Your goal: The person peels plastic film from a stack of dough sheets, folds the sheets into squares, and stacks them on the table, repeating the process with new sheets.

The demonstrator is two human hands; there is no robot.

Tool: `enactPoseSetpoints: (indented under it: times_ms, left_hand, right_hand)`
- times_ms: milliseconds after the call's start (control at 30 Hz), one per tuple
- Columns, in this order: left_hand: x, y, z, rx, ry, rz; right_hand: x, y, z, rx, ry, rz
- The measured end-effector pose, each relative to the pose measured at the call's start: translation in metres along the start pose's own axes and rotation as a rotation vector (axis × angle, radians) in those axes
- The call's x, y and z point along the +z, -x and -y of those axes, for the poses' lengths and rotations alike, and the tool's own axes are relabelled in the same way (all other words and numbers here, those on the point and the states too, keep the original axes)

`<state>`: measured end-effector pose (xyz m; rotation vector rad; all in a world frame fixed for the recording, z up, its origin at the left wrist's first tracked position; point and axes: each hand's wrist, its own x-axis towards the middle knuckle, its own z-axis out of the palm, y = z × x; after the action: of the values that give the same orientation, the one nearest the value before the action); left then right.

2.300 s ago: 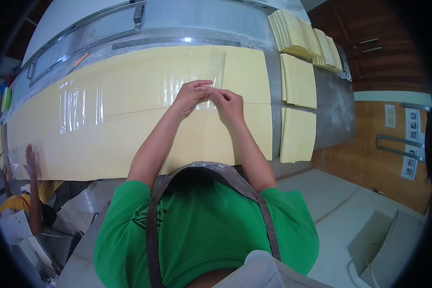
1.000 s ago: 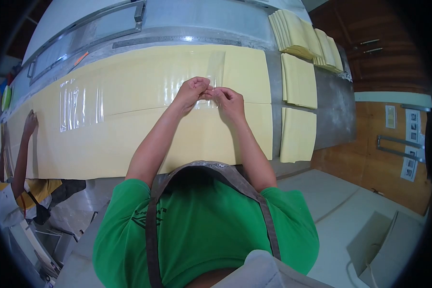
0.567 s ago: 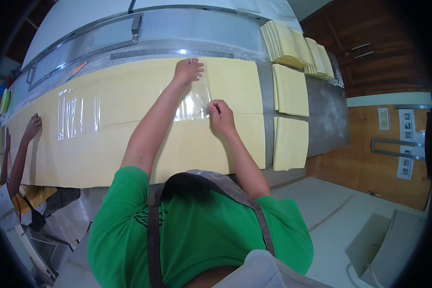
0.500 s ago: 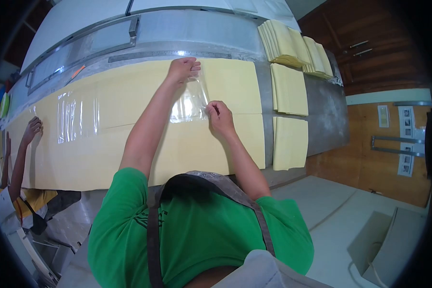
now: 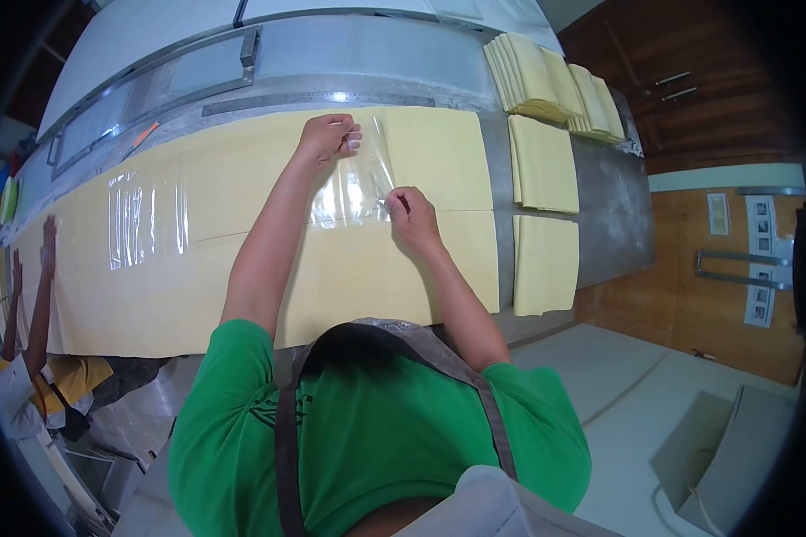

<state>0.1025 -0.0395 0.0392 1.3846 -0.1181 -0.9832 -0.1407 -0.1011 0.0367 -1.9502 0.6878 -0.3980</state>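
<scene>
A long pale-yellow dough-like sheet (image 5: 269, 304) covers the worktop. On it lies a clear plastic film (image 5: 349, 192), shiny with reflections. At the film's near right corner, my right hand (image 5: 414, 219) pinches its edge between thumb and fingers. My left hand (image 5: 330, 139) is over the film's far part, fingers curled and closed around what looks like its far edge; the fingertips partly hide the contact. A second shiny clear film (image 5: 148, 219) lies flat on the sheet farther left.
Folded yellow sheets (image 5: 546, 166) lie at the right, with thicker stacks (image 5: 533, 80) behind. A metal ruler (image 5: 318, 103) lies along the far side, near an orange-handled tool (image 5: 145, 134). Another person's hands (image 5: 48, 243) are at the sheet's left end.
My left hand has shifted slightly left and toward me. My right hand stays at the film's corner. The other person's nearer hand has moved left and now points straighter up.
</scene>
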Motion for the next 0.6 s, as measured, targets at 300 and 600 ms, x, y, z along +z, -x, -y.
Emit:
enactPoseSetpoints:
  times_ms: [300, 600]
  left_hand:
    - [0.003, 0.002, -0.002, 0.117, 0.079, 0.065]
    - [0.03, 0.017, 0.03, 0.067, 0.137, 0.214]
  right_hand:
    - [-0.002, -0.005, -0.002, 0.098, -0.14, 0.007]
    - [-0.018, -0.038, 0.036, 0.075, -0.103, -0.257]
